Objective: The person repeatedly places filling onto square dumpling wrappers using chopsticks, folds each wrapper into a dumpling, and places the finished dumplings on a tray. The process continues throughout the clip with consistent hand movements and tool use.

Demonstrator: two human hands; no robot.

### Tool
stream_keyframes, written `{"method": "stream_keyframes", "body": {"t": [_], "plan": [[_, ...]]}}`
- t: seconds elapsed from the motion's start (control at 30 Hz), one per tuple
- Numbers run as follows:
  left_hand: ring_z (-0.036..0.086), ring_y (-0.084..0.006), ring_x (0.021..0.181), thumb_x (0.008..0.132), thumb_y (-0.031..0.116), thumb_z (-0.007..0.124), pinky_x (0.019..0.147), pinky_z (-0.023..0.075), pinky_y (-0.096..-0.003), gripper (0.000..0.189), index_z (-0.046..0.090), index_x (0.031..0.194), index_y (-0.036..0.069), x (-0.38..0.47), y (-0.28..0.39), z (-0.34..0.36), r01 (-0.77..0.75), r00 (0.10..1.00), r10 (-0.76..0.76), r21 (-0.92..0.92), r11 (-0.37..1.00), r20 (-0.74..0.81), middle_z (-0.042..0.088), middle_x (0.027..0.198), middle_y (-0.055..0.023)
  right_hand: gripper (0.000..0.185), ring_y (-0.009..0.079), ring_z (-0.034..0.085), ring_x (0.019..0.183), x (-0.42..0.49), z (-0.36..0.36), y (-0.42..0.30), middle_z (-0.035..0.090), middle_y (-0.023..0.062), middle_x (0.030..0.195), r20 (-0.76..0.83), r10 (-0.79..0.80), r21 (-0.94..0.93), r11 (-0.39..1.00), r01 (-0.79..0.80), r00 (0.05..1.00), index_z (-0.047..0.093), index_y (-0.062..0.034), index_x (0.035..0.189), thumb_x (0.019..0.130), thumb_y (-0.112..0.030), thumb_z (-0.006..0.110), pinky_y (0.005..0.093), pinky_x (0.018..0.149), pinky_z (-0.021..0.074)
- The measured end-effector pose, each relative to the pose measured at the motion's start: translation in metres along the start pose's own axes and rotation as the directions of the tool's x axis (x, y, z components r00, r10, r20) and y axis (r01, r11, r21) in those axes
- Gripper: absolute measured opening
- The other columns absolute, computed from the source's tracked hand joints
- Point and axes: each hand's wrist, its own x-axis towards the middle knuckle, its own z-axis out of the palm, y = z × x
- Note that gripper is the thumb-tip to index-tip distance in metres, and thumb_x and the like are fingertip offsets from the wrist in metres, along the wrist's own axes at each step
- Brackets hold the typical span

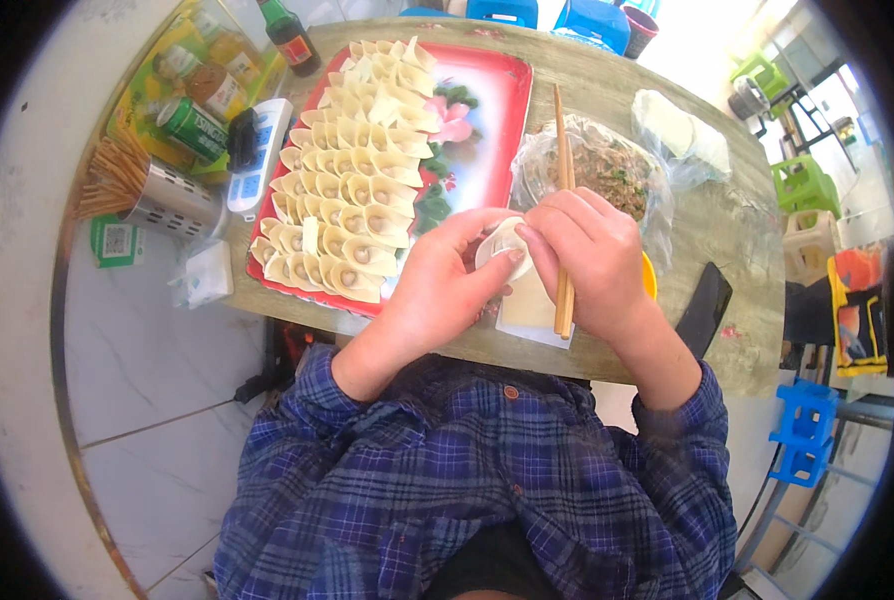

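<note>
A folded wonton wrapper (504, 247) is held between my left hand (443, 281) and the fingertips of my right hand (593, 262). A pair of wooden chopsticks (565, 300) is tucked in my right hand, pointing away from me. Under my hands lie square wrappers (529, 304) on white paper, partly covered. To the left, rows of folded wontons (349, 217) fill much of a red-rimmed enamel tray (522, 82) with a flower pattern. Beyond my right hand, minced filling with green bits (608, 169) sits in a container lined with clear plastic.
A plastic-wrapped pale stack (676, 135) lies at the back right, and a black phone (704, 307) near the right edge. A yellow rim (649, 276) shows behind my right wrist. Leftward are a green bottle (291, 41), a power strip (259, 157) and a chopstick holder (177, 199).
</note>
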Motion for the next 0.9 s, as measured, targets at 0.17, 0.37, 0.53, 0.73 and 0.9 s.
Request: {"method": "stream_keyframes", "body": {"t": [0.17, 0.37, 0.53, 0.73, 0.9], "plan": [[0.066, -0.0103, 0.097, 0.097, 0.003, 0.066, 0.079, 0.0565, -0.0260, 0.037, 0.055, 0.133, 0.001, 0.005, -0.006, 0.002, -0.023, 1.000, 0.022, -0.063, 0.998, -0.012, 0.066, 0.114, -0.0086, 0.018, 0.0330, 0.065, 0.073, -0.001, -0.001, 0.001, 0.065, 0.0128, 0.084, -0.086, -0.007, 0.054, 0.998, 0.012, 0.996, 0.065, -0.0009, 0.088, 0.076, 0.001, 0.078, 0.0402, 0.064, 0.0532], [0.065, -0.0105, 0.100, 0.097, 0.002, 0.066, 0.079, 0.0562, -0.0263, 0.033, 0.054, 0.128, 0.001, 0.004, 0.003, 0.009, 0.036, 0.998, -0.040, -0.088, 0.996, -0.046, 0.066, 0.112, -0.0079, 0.019, 0.0335, 0.065, 0.076, -0.008, -0.009, 0.006, 0.067, 0.0143, 0.087, -0.039, 0.011, 0.065, 0.998, -0.009, 0.999, 0.066, 0.0002, 0.093, 0.077, 0.002, 0.078, 0.0411, 0.066, 0.0535], [0.066, -0.0121, 0.097, 0.096, 0.003, 0.067, 0.078, 0.0561, -0.0277, 0.027, 0.057, 0.121, 0.001, 0.012, 0.016, -0.009, -0.085, 0.995, 0.089, 0.100, 0.991, -0.041, 0.067, 0.114, -0.0088, 0.027, 0.0303, 0.067, 0.078, -0.005, -0.016, -0.003, 0.068, 0.0134, 0.093, -0.172, 0.021, 0.071, 0.997, -0.009, 0.985, 0.069, 0.0006, 0.101, 0.076, -0.001, 0.078, 0.0372, 0.065, 0.0543], [0.069, -0.0127, 0.094, 0.092, 0.011, 0.069, 0.079, 0.0549, -0.0284, 0.024, 0.070, 0.113, 0.000, 0.073, 0.076, -0.056, -0.133, 0.960, 0.263, 0.663, 0.736, -0.099, 0.074, 0.108, -0.0138, 0.033, 0.0304, 0.066, 0.074, -0.011, -0.020, -0.014, 0.067, 0.0150, 0.091, -0.323, 0.004, 0.064, 0.998, 0.017, 0.946, 0.070, 0.0020, 0.104, 0.072, 0.005, 0.079, 0.0374, 0.062, 0.0529], [0.071, -0.0308, 0.100, 0.087, 0.020, 0.066, 0.087, 0.0546, -0.0386, 0.042, 0.068, 0.123, -0.001, 0.165, 0.037, -0.118, -0.126, 0.869, 0.492, 0.943, 0.307, -0.044, 0.074, 0.107, -0.0193, 0.031, 0.0305, 0.065, 0.072, -0.012, -0.010, -0.020, 0.067, 0.0147, 0.089, -0.329, 0.051, 0.163, 0.987, 0.004, 0.943, 0.069, 0.0023, 0.101, 0.071, 0.007, 0.076, 0.0373, 0.060, 0.0516]]}}
